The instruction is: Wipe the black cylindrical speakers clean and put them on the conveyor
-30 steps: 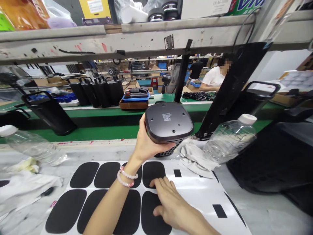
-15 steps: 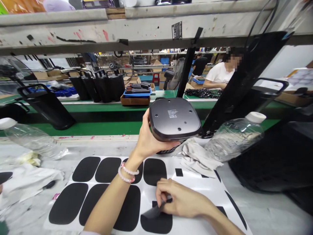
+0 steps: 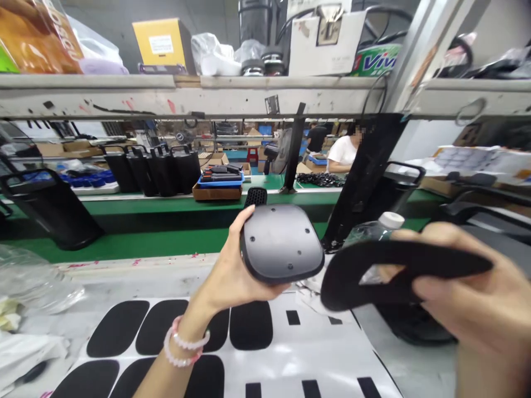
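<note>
My left hand (image 3: 238, 271) is wrapped round a dark device with its rounded-square base (image 3: 282, 243) facing me; several screw holes dot that base. At the right, my right hand (image 3: 460, 276) pinches a black foam pad (image 3: 373, 265) with a small rectangular cut-out, held up in the air and blurred by motion. A gap separates the pad from the base. Below, the white backing sheet (image 3: 286, 354) lies on the table, bearing several black rounded-square pads (image 3: 251, 326) and small black rectangles (image 3: 292, 317).
Clear plastic bottles stand or lie at the right (image 3: 369, 229) and left (image 3: 37, 282). A black slanted post (image 3: 360, 188) rises behind. Black cylindrical devices (image 3: 50, 204) stand on the green bench (image 3: 145, 232). A shelf (image 3: 232, 99) with boxes crosses above. A co-worker (image 3: 343, 152) sits beyond.
My right hand has lifted a pad off the sheet and moved up and right with it. The device stays in my left hand. The camera view has tilted upward.
</note>
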`<state>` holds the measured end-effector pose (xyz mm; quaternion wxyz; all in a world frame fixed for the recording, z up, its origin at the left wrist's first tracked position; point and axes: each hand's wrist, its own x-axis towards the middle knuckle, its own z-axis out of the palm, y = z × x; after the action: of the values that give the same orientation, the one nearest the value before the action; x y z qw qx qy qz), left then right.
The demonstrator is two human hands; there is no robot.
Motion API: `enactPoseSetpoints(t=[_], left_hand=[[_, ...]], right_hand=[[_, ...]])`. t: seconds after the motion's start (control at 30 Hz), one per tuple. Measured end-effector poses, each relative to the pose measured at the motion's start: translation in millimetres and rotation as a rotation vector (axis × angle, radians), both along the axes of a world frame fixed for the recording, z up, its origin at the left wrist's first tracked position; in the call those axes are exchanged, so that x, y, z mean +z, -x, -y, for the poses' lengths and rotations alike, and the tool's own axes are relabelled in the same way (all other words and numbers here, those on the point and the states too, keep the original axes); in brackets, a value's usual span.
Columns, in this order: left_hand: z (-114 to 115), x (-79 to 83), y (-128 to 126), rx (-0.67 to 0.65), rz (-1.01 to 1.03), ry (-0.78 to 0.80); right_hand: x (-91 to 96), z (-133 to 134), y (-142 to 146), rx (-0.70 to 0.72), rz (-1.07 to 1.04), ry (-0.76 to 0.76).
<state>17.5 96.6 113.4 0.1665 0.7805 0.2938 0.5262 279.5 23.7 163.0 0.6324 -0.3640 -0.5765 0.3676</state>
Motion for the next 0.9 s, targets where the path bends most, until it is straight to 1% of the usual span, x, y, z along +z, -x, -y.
enactPoseSetpoints(t=[0.03,0.07,0.1,0.17,0.2,0.27,0.37,0.47,0.57,0.67,0.8,0.9], left_hand=[[3.3,1.7,0.5,0.022,-0.032,-0.014],[6.2,2.9,0.6,0.041,-0.053,-0.021],[8.4,3.7,0.4,0.056,-0.068,-0.019],[11.0,4.5,-0.2,0.074,-0.085,0.008],[11.2,4.6,-0.3,0.082,-0.092,0.019],[10.1,4.6,0.4,0.092,-0.107,0.018],[7.0,4.6,2.0,0.084,-0.113,0.007],[6.6,4.5,1.5,0.067,-0.101,0.014],[9.3,3.7,-1.4,0.074,-0.104,0.054],[11.6,2.1,-3.2,0.077,-0.112,0.089],[11.7,-0.8,-3.1,0.072,-0.139,0.036],[11.3,-2.0,-3.2,0.071,-0.135,0.002]], right_hand=[[14.2,-2.1,0.8,-0.034,-0.043,-0.071],[25.8,-4.4,3.6,-0.045,-0.085,-0.103],[34.1,-7.2,8.1,-0.039,-0.121,-0.096],[40.1,-13.8,18.6,-0.005,-0.163,0.002],[38.4,-17.7,23.3,0.032,-0.162,0.063],[28.7,-26.7,29.3,0.121,-0.137,0.168],[12.5,-39.6,29.6,0.202,-0.122,0.257],[6.5,-45.9,25.1,0.215,-0.147,0.281],[8.1,-43.8,19.8,0.219,-0.174,0.237],[10.6,-36.1,12.5,0.147,-0.189,0.174],[13.5,-24.0,4.7,-0.015,-0.222,0.094],[14.3,-17.9,5.4,-0.113,-0.245,0.033]])
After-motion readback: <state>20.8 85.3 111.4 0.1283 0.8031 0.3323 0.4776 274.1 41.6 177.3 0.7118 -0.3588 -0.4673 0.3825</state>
